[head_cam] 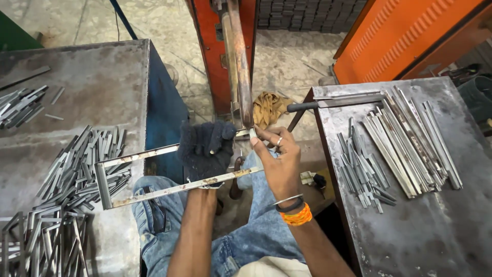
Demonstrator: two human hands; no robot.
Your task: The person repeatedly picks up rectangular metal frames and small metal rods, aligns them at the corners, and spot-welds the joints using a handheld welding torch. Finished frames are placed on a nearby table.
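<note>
1. Metal tables flank the knees, keeping cut strips near.
2. U-shaped steel frame lies across the lap, gripped by the gloved left hand (steadying it).
3. Right hand pinches a small piece against the frame's end, under the machine's arm.

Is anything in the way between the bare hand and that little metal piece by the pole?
Nothing visible: the right hand already pinches the small metal piece at its fingertips, right beside the copper-coloured pole. The gloved left hand holds the metal frame alongside.
</note>
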